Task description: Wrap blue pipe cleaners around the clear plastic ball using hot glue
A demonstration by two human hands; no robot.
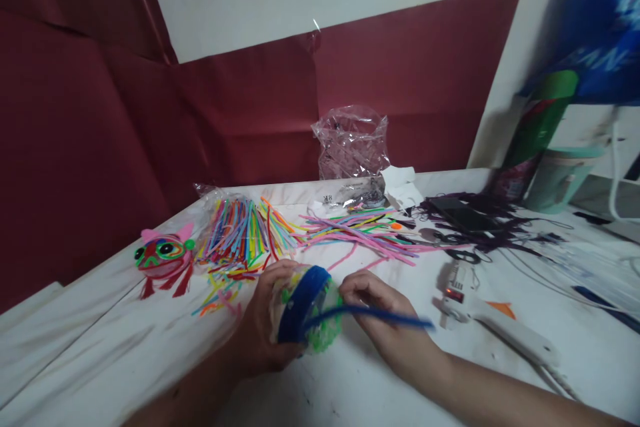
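My left hand [267, 330] is wrapped round a rounded clear object [327, 330] with green bits inside or on it and a broad blue band [304, 300] round its middle. From the band a blue pipe cleaner [370, 311] sticks out to the right, its free end blurred. The fingers of my right hand [373, 300] are closed at the object's right side, beside the blue pipe cleaner. What these fingers pinch, if anything, is hidden.
Colourful pipe cleaners [240, 230] lie behind my hands, with a pink figure [163, 257] at the left. On the right are a glue gun [505, 327], a dark phone [465, 217], purple strands and a green cup [560, 180]. A clear plastic bag [353, 147] stands behind.
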